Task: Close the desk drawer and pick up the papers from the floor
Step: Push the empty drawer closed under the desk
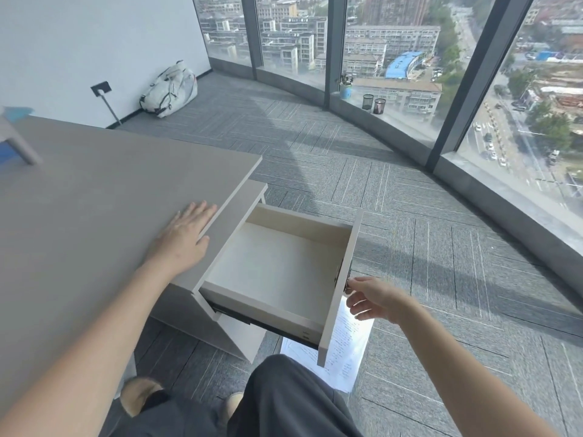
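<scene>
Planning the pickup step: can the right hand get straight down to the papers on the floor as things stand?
Probably not cleanly. The right hand is at the front panel of the open drawer, which hangs over part of the papers. Only their right side lies clear on the carpet; closing the drawer first would free them.

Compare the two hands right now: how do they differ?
The left hand lies flat, palm down, on the desk; the right hand is raised with fingers curled at the open drawer's front edge, above the papers. Both are bare and hold nothing.
</scene>
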A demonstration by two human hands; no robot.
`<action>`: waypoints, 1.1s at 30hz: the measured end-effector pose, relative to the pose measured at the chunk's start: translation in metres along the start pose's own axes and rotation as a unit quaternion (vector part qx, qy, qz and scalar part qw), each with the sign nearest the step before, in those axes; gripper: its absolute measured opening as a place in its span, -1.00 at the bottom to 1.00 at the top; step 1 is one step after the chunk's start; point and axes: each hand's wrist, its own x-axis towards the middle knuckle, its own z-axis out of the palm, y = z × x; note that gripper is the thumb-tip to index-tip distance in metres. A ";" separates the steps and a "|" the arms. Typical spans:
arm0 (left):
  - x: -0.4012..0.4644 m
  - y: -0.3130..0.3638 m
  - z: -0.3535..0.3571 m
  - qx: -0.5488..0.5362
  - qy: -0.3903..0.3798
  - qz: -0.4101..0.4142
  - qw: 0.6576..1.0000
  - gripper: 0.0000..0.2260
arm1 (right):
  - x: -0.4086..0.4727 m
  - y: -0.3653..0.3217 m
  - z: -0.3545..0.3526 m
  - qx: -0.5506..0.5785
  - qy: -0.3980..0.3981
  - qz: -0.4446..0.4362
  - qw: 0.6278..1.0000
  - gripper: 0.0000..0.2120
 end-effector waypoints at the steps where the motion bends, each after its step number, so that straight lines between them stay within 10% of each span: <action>1: 0.000 0.000 0.000 0.000 -0.001 0.000 1.000 -0.40 | 0.002 -0.003 0.004 -0.012 -0.009 0.000 1.000 -0.77; 33: -0.003 0.006 -0.002 -0.009 0.020 -0.004 1.000 -0.40 | 0.080 -0.081 0.132 -0.046 -0.072 -0.006 0.996 -0.85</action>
